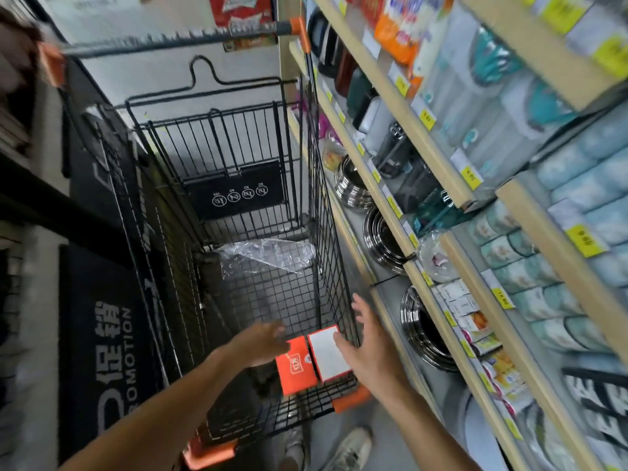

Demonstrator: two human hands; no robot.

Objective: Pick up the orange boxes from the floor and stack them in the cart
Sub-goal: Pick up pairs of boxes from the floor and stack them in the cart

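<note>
The right hand [365,348] is spread flat with straight fingers, palm laid along the side of the white-faced box [329,353], so nothing is really gripped on that side, more of a push or steadying touch. The left hand [263,341] is blurred; it's up against the top edge of the orange box [295,370], but whether anything is pinched can't be told from this view.

Both boxes are already down in the shopping cart [238,396], side by side and touching, in the near corner by the orange corner bumper [351,397]. The white one seems to be the same kind of box showing a different face, though that's a guess.

Handling-wise they look like small stiff cardboard cartons, probably light, with flat printed faces that could be a bit slick. Best taken by the long edges, or squeezed between two palms when moved as a pair. Corners would likely dent if dropped hard.

The cart floor is open wire mesh, so boxes should be laid flat or they'll rock. A crumpled sheet of clear plastic [268,254] is lying further along the basket. The aisle is tight: store shelves [435,263] with steel bowls [424,331] and packaged goods just to the right, a dark promotion mat [102,338] to the left.
</note>
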